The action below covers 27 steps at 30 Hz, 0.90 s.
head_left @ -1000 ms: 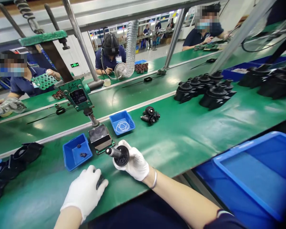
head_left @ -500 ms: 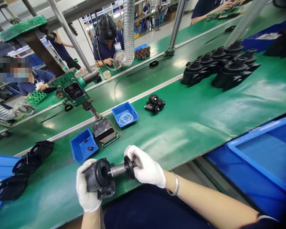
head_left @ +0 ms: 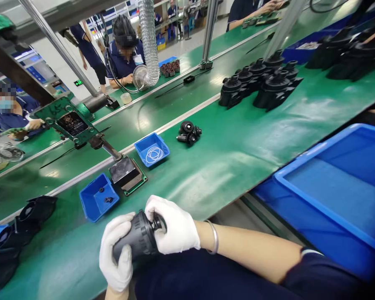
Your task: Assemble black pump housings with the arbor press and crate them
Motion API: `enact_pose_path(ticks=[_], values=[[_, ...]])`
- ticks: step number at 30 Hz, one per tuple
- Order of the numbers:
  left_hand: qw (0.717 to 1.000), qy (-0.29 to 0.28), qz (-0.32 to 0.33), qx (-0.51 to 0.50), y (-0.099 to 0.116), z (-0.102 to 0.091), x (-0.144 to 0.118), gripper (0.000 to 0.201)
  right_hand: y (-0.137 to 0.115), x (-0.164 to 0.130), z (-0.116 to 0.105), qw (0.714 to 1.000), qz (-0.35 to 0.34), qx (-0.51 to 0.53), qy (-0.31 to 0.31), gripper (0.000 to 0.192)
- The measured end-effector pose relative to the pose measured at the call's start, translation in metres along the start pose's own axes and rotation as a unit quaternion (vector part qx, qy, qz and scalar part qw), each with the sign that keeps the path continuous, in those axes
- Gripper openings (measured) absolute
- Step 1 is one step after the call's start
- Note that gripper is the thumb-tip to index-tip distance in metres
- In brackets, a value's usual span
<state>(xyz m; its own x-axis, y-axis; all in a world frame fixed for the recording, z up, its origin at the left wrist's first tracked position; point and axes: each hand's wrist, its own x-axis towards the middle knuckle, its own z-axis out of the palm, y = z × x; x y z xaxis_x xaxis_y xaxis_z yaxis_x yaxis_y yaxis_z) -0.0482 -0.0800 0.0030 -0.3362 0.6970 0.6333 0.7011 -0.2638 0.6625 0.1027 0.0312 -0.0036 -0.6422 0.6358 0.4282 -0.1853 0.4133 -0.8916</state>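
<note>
Closer to the left hand now, the right hand pinches a black shaft, its metal length gone from view, at the end of the ribbed housing. The left wraps that housing, apparently to steady it, by the surface's near edge, long axis crosswise, ribbed end facing right

Bright light fell across your green bench, and its glossy top threw pale, streaky glare beyond your hands. The black housing you held sank into shade underneath. Shapes stretched toward your frame's edges, the lower right corner darkened, and background people looked soft, with pixelated patches.
</note>
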Motion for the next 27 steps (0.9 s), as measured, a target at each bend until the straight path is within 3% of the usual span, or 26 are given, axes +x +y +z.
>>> enact_pose_path(ticks=[5, 9, 10, 12, 15, 17, 21, 24, 27], values=[[0.998, -0.011, 0.038, -0.038, 0.000, -0.002, 0.001, 0.022, -0.006, 0.002, 0.000, 0.999, -0.033, -0.017, 0.006, 0.034], [0.998, 0.003, 0.045, -0.052, 0.002, 0.000, 0.005, 0.021, -0.020, 0.011, -0.005, 0.996, -0.007, -0.078, -0.050, 0.035], [0.997, 0.011, 0.022, -0.068, 0.003, 0.003, 0.007, 0.019, -0.025, 0.014, -0.007, 0.993, 0.013, -0.099, -0.064, 0.035], [0.991, 0.015, -0.084, -0.104, 0.001, 0.012, 0.013, 0.018, -0.035, 0.019, -0.010, 0.987, 0.054, -0.132, -0.077, 0.033], [0.956, -0.016, -0.262, -0.130, -0.011, 0.032, 0.019, 0.032, -0.042, 0.024, -0.010, 0.978, 0.078, -0.172, -0.085, 0.043], [0.939, -0.037, -0.320, -0.123, -0.025, 0.044, 0.021, 0.040, -0.036, 0.024, -0.007, 0.968, 0.076, -0.211, -0.115, 0.047], [0.923, -0.036, -0.370, -0.103, -0.051, 0.044, 0.019, 0.032, -0.010, 0.022, -0.008, 0.938, 0.057, -0.285, -0.188, 0.037], [0.917, -0.036, -0.379, -0.120, -0.051, 0.030, 0.011, 0.034, 0.011, 0.024, -0.017, 0.942, -0.002, -0.295, -0.158, 0.038], [0.912, -0.135, -0.346, -0.175, -0.037, 0.024, -0.003, 0.058, 0.028, 0.026, -0.024, 0.971, -0.034, -0.160, -0.173, 0.047]])
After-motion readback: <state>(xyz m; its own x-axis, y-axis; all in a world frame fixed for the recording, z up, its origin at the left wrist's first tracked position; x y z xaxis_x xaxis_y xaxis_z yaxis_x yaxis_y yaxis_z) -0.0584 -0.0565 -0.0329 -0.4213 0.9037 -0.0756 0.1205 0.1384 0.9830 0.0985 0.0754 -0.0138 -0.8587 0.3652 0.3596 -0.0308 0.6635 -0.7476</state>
